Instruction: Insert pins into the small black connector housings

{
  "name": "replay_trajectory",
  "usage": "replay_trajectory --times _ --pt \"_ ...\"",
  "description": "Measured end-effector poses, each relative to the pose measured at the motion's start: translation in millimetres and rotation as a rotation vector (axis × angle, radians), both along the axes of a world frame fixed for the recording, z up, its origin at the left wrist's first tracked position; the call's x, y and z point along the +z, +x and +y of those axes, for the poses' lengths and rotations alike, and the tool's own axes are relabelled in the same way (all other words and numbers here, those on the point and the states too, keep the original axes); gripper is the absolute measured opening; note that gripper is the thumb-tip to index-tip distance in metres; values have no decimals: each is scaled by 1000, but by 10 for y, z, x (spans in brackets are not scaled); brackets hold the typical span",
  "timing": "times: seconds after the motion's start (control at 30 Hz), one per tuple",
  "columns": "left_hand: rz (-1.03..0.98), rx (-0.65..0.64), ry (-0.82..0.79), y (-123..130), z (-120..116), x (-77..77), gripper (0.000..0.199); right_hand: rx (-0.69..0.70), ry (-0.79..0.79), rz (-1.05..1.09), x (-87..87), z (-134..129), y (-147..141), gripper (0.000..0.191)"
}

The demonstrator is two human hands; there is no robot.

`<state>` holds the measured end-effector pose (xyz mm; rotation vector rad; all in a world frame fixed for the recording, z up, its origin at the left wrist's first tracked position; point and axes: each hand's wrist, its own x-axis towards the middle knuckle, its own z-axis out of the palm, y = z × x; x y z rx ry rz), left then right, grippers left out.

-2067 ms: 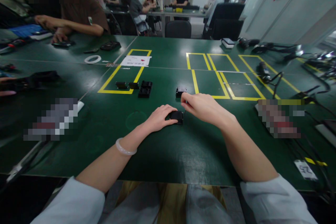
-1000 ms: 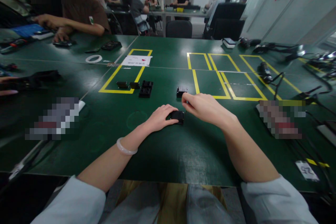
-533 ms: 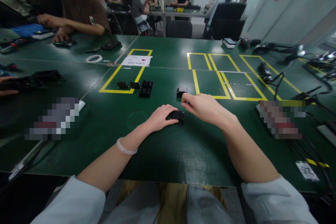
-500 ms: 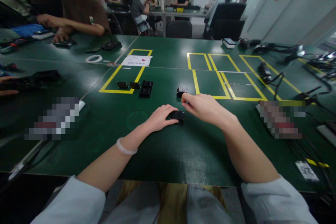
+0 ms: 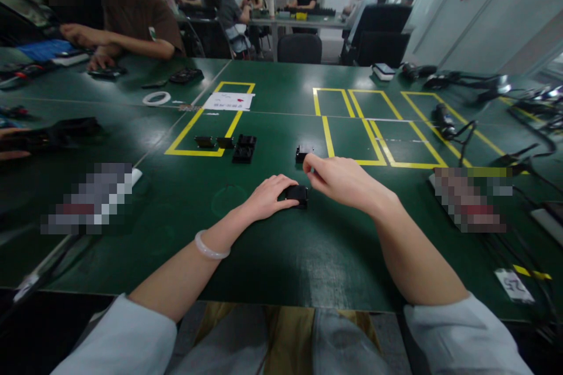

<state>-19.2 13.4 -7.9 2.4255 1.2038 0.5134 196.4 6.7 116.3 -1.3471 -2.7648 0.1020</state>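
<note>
My left hand [image 5: 271,196] grips a small black rectangular part [image 5: 298,194] on the table, thumb on its near side and fingers on its far side. My right hand [image 5: 331,177] hovers at the right of that part, its fingers curled into a pinch. Whatever sits between those fingertips is hidden or too small to name. Just beyond the right fingertips stands a black block-like part [image 5: 303,153] with a lighter top. Farther left lie a black tray-like part [image 5: 244,148] and two small upright black pieces [image 5: 205,142].
Yellow tape outlines [image 5: 352,162] mark the green table [image 5: 281,269]. A white paper [image 5: 229,101] and a white ring [image 5: 156,98] lie at the back left. Blurred-out devices flank me, with cables at the right. Across the table a person in a brown shirt [image 5: 145,23] handles something dark.
Almost nothing differs. My right hand has shifted very slightly, and the left keeps its hold on the black part.
</note>
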Motion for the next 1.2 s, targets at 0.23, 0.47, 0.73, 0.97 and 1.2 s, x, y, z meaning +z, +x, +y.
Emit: replay_trajectory --times 0.23,0.47,0.73,0.97,1.2 --pt "9 1 11 0 0 -3 39 15 -2 22 3 -1 9 20" --pt "9 5 -4 4 -1 9 39 5 -5 -17 3 17 1 24" --pt "26 1 2 5 -4 19 38 10 6 -12 9 16 -1 24" --pt "23 3 -6 15 -18 52 37 5 14 -26 -7 25 15 23" --pt "17 -4 -8 10 -9 42 38 6 1 9 12 0 18 19"
